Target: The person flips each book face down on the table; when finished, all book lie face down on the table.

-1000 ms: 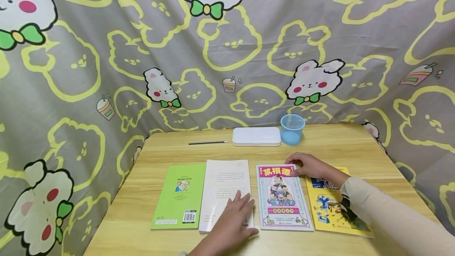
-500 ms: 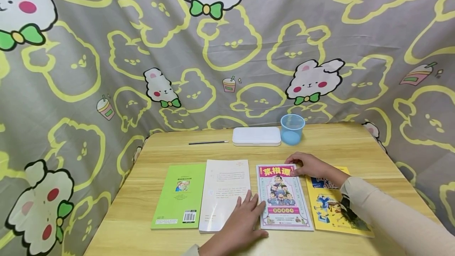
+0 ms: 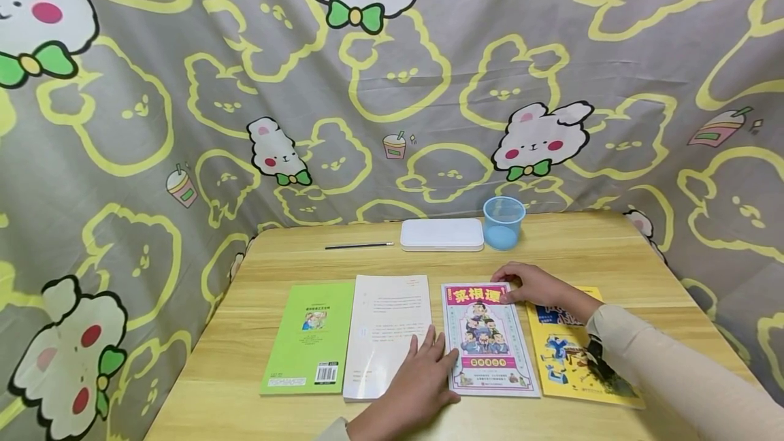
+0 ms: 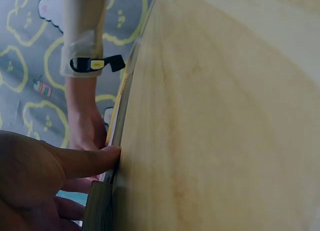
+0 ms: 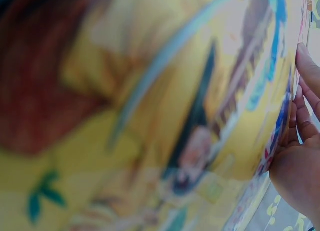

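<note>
A comic-style book with a pink title band (image 3: 490, 332) lies face up between a white book (image 3: 382, 312) and a yellow book (image 3: 566, 376). My right hand (image 3: 535, 286) grips the pink-banded book's top right corner, fingers bent at the upper edge, thumb near the side. My left hand (image 3: 416, 376) lies at that book's lower left, its fingers spread over the white book's right border and the gap. In the left wrist view, my left thumb (image 4: 95, 161) touches a book edge. The yellow cover (image 5: 115, 126) fills most of the right wrist view, blurred.
A green book (image 3: 309, 342) lies at the left end of the row. Behind stand a white pencil case (image 3: 442, 235) and a blue translucent cup (image 3: 504, 223), with a black pencil (image 3: 358, 246) to their left. A patterned curtain (image 3: 343, 101) hangs beyond the wooden table.
My left hand has slid right, from over the white book to the pink-banded book's left edge, and now stays nearly still. The right hand has kept its place.
</note>
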Demonstrator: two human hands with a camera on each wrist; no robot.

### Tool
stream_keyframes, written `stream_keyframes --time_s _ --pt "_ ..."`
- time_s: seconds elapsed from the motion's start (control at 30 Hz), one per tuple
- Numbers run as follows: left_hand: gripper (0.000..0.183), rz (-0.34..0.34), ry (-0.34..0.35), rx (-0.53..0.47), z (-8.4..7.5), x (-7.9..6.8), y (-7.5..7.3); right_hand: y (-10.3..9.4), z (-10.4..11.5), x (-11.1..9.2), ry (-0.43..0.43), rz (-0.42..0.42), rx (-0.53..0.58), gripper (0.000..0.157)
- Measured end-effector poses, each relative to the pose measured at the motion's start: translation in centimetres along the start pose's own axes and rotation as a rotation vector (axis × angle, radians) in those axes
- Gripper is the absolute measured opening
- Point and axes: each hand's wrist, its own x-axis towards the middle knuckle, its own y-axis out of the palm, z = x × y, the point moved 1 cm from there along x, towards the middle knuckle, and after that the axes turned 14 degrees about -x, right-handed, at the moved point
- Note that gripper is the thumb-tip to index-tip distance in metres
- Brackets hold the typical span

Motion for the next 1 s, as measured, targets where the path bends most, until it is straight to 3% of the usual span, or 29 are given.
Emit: stream_keyframes --time_s 0.2,0.5,1.0 --pt "0.071 -0.001 -0.007 -0.039 0.1 0.1 0.0 0.1 -0.1 0.1 0.0 0.0 0.002 0.032" --pt "0.07 -0.025 -0.028 -0.19 0.3 0.3 -0.2 0.1 -0.2 0.0 -0.006 -0.005 -0.002 0.03" --pt "0.069 -0.089 -0.044 -0.541 -0.4 0.3 -1.4 0.1 0.0 0.1 0.025 0.005 -0.006 0.027"
